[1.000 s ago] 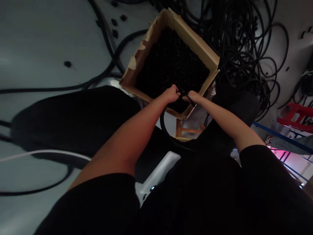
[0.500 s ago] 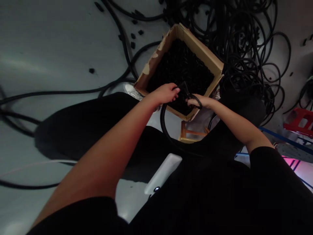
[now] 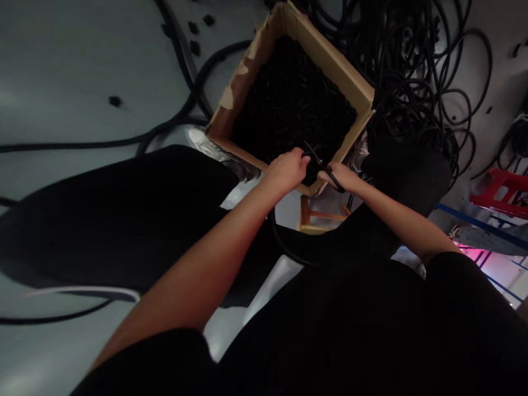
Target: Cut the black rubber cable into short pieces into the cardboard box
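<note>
My left hand [image 3: 289, 168] is closed on a black rubber strip [image 3: 278, 236], whose length hangs below the hand and curves across my lap. Black-handled scissors [image 3: 335, 180] are gripped in my right hand [image 3: 342, 176], their blades pointing toward the left hand's fingertips. Both hands are over the near corner of a cardboard box [image 3: 338, 63]. Inside the box lie many short black pieces [image 3: 292, 99]. Where the blades meet the strip is too dark to make out.
Tangled black strips [image 3: 412, 88] heap on the floor beyond the box, with several small black bits [image 3: 114, 101] scattered left. A wooden stool [image 3: 319, 226] is below the box. A red plastic stool [image 3: 501, 192] stands right. A white device [image 3: 274, 280] lies by my lap.
The view has shifted, so the box sits higher and further left. My left hand has moved closer to the right hand, and the scissors are turned to point more toward the left.
</note>
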Demonstrator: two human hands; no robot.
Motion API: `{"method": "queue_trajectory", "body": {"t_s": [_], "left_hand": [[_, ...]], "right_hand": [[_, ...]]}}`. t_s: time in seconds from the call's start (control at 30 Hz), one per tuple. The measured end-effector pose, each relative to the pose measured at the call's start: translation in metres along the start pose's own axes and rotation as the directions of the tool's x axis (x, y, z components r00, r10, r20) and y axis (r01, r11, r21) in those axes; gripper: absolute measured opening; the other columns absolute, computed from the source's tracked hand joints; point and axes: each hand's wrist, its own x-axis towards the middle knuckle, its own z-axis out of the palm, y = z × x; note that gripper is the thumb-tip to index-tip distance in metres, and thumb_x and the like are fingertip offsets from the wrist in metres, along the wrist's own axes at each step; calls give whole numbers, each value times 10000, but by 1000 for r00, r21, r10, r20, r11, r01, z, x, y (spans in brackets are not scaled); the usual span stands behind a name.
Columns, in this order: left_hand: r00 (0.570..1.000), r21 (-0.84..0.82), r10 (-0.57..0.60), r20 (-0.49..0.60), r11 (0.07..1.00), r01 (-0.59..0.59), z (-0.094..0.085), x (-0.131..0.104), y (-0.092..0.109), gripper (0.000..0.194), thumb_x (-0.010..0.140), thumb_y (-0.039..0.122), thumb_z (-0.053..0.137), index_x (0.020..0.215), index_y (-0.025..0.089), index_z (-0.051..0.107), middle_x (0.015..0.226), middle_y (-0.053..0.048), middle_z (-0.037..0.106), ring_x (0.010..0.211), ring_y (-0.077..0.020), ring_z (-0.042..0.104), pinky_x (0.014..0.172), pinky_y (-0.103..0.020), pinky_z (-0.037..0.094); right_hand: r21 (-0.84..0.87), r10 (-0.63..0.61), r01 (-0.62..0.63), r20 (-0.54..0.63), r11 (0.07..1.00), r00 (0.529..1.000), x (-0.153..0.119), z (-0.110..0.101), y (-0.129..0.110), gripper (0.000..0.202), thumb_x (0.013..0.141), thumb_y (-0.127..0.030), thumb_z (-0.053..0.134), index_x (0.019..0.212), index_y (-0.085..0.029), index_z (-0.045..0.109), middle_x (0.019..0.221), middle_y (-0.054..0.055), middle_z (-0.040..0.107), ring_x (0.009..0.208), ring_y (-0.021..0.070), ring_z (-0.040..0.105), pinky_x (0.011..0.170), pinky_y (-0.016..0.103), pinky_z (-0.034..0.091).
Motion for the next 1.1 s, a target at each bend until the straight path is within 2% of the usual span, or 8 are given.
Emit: {"method": "queue_trajectory", "body": {"t_s": [0.17,0.27,0.4,0.6,0.7,0.9,1.0,1.1], "left_hand": [[997,-58,-74,20,996,75,17,28,-15,512,1154,235,590,1643,102,659,1587,-277,816,1571,-446,759,1345,-524,581],[996,-58,-82,34,995,83,15,30,-23,531,1139,251,609,1658,150,652,1554,-249,836,1539,-439,777,1317,-522,599],[996,-4,-82,46,997,82,8,26,-29,509,1144,299,595,1641,241,686,1423,-210,887,1493,-465,798,1288,-582,610],[993,-19,-116,13,993,116,7,31,-32,543,1166,321,567,1674,170,687,1526,-266,855,1537,-483,775,1309,-590,593],[989,23,-139,45,990,138,5,32,-32,553,1190,326,503,1665,127,705,1574,-294,832,1555,-486,768,1313,-583,591],[989,46,-146,7,988,146,-3,26,-32,557,1229,399,501,1726,220,679,1563,-221,860,1550,-458,784,1305,-557,598],[983,47,-183,-6,982,183,-5,29,-32,592,1212,428,570,1745,181,651,1593,-249,839,1561,-470,773,1327,-564,590],[987,29,-158,25,987,157,-2,33,-32,561,1196,394,594,1686,142,699,1623,-261,817,1558,-439,769,1314,-505,599]], "right_hand": [[-167,8,-16,-47,986,999,44,9,15,247,1002,-402,699,945,-169,756,956,89,749,948,228,689,769,295,444],[-187,-12,10,-10,982,1000,59,9,21,244,976,-377,680,948,-156,780,967,95,762,927,222,688,781,301,456],[-193,-4,6,15,981,1000,60,9,20,212,942,-353,709,931,-153,778,930,94,740,899,223,675,779,308,462],[-150,5,-2,18,989,1000,60,10,17,153,936,-319,746,894,-172,731,876,59,694,880,201,644,772,290,456],[-121,7,-1,45,993,999,59,10,17,208,974,-341,744,846,-187,688,822,32,652,836,179,607,757,284,440],[-97,-6,10,41,995,999,56,9,15,338,1007,-325,772,750,-218,581,763,-6,565,809,156,554,727,286,390],[-6,-9,10,121,1000,993,55,10,14,379,1048,-239,693,700,-223,545,712,-10,532,764,151,533,707,286,390],[81,-84,68,221,994,972,54,10,14,355,1046,-145,633,710,-219,546,695,-26,516,736,140,502,695,279,381]]}}
